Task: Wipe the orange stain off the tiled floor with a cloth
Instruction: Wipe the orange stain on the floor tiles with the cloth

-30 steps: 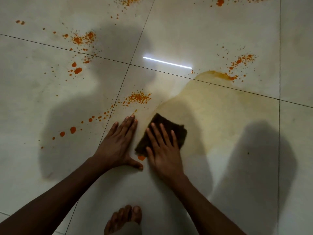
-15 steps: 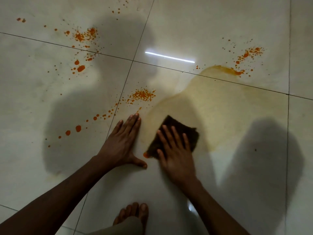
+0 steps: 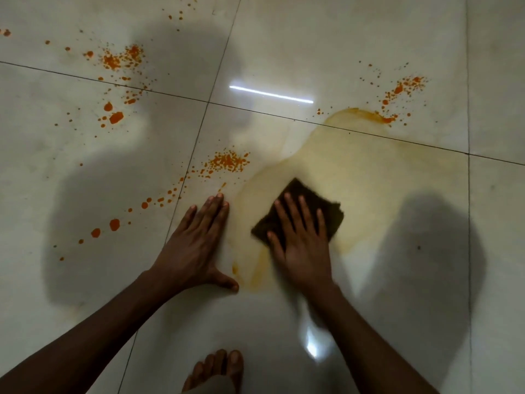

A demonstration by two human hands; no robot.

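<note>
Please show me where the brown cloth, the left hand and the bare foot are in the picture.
brown cloth (image 3: 326, 200): head view, on its far corner beyond the fingertips.
left hand (image 3: 196, 245): head view, on the back of the hand.
bare foot (image 3: 218, 368): head view, on the toes.

Dim; glare streak (image 3: 271, 94), soft shadows (right hand (image 3: 305, 245) blurred).

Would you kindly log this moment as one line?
right hand presses dark cloth | left hand flat on tile | orange splatter remains
</note>
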